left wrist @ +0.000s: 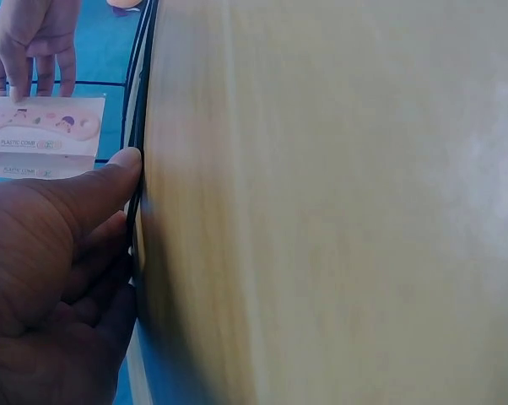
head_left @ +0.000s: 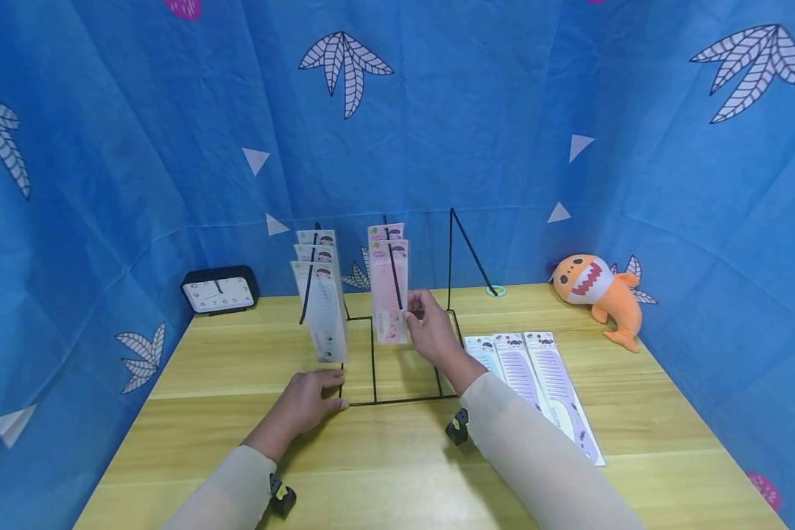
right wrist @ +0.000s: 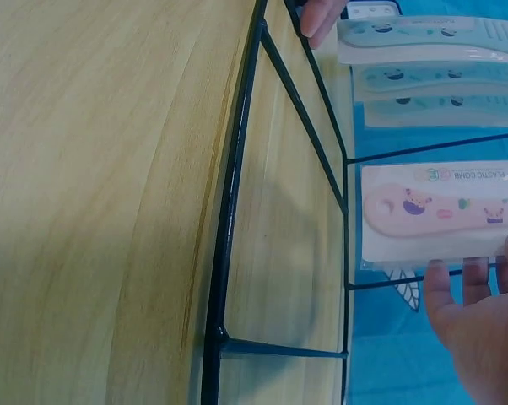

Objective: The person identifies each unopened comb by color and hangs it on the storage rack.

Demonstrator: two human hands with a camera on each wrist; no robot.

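A black wire display rack (head_left: pixel 404 401) with hooked arms stands on the table. My right hand (head_left: pixel 430 327) pinches the lower right edge of the front pink packaged comb (head_left: pixel 389 291), thumb over its face in the right wrist view. That comb hangs on the middle hook, in front of another pink packaged comb (head_left: pixel 386 232). Three teal packaged combs (head_left: pixel 324 313) hang on the left hook. At the rack's front left corner, my left hand (head_left: pixel 308 401) holds the frame, its thumb (left wrist: pixel 123 164) against the black bar. The right hook carries a small green ring tag (head_left: pixel 496 291) near its tip.
Three packaged combs, one teal (head_left: pixel 483 352) and two purple (head_left: pixel 559 383), lie flat on the table to the rack's right. An orange shark plush (head_left: pixel 599 294) sits at the back right. A black-framed clock (head_left: pixel 220 291) stands at the back left, before a blue curtain (head_left: pixel 477 132).
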